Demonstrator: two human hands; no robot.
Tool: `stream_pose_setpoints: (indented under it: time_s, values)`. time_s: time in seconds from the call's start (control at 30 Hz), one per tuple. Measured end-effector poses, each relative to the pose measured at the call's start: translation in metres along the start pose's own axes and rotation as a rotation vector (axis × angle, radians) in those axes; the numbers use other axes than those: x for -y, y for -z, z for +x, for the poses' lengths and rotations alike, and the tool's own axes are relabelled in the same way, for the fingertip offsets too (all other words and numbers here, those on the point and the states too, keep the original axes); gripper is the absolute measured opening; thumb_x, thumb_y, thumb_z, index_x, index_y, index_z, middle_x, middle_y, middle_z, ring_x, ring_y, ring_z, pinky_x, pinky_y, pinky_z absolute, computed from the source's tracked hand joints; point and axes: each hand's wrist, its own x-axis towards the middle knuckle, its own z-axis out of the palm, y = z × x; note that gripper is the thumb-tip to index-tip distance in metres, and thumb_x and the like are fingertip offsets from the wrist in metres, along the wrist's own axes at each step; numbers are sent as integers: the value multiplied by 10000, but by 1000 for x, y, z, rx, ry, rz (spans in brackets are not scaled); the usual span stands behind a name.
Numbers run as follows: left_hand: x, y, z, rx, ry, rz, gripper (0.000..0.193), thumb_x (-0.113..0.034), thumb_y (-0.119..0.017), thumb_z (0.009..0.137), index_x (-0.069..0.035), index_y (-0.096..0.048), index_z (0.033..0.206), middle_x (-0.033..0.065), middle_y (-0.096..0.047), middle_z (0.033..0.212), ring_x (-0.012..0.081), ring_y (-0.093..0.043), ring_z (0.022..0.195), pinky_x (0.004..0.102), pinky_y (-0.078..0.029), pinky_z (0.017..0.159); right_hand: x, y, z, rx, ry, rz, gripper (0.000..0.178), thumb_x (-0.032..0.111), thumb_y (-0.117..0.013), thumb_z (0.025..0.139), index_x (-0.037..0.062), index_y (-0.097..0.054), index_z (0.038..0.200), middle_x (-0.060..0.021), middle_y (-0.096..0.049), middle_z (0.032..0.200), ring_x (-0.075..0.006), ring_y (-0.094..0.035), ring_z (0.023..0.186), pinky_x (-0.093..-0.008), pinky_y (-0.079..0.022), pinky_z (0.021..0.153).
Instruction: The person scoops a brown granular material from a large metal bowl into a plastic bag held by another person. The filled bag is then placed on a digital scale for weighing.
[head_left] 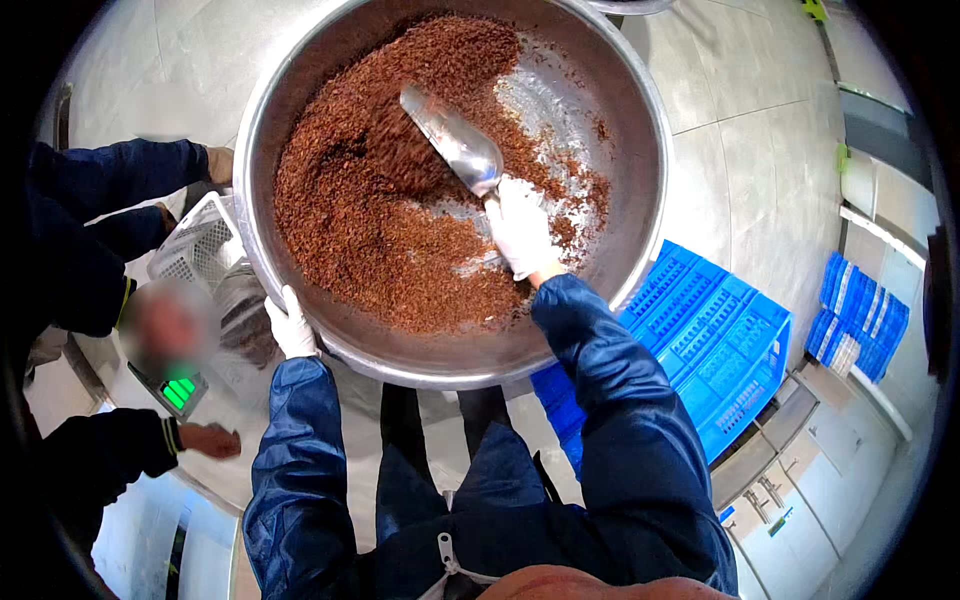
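Note:
A wide round metal basin [620, 250] fills the upper middle of the view. Reddish-brown dry flakes or granules [340, 190] are heaped along its left and far side, with bare metal showing at the right. In my gloved right hand [522, 228] is the handle of a metal scoop [462, 145], tilted up to the left over the heap; grains beside its lip look blurred. My gloved left hand [292, 325] rests against the basin's near-left rim, fingers partly spread, with nothing visible held in it.
Stacked blue plastic crates [700, 340] stand right of the basin. More blue crates [860, 315] sit farther right by the wall. At the left are a white perforated basket [200, 240], a device with a lit green display [180, 392], and co-workers' arms [120, 185].

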Motion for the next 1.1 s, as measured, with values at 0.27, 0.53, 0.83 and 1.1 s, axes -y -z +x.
stream_pose_setpoints:
  time_s: [0.27, 0.53, 0.83, 1.1]
  values:
    - [18, 7, 5, 4, 0, 76, 487, -415, -436, 928, -16, -444, 1207, 123, -573, 1031, 211, -558, 876, 329, -450, 784, -12, 27, -24, -60, 83, 30, 176, 184, -486, 833, 85, -542, 967, -135, -601, 878, -336, -592, 770, -411, -482, 678]
    - [-18, -3, -9, -73, -34, 220, 506, -421, -427, 926, -12, -447, 1225, 197, -589, 1041, 311, -574, 918, 369, -434, 811, -130, 36, -29, -433, -374, -109, 202, 249, -518, 832, 70, -539, 924, -182, -608, 711, -353, -590, 613, -421, -475, 568]
    - [3, 9, -5, -71, -115, 306, 488, -374, -434, 937, 16, -420, 1228, 193, -591, 1016, 284, -574, 875, 362, -433, 805, -170, 125, 69, 175, -842, 608, 159, 181, -560, 811, 36, -602, 861, -33, -506, 556, -124, -408, 386, -244, -327, 351]
    - [-6, 4, -5, -42, -114, 260, 496, -356, -402, 947, 35, -410, 1253, 230, -536, 1133, 330, -522, 1016, 365, -389, 894, -44, 166, 279, 631, -436, -217, 161, 177, -543, 797, 47, -604, 723, -33, -509, 547, -109, -411, 362, -252, -258, 296]
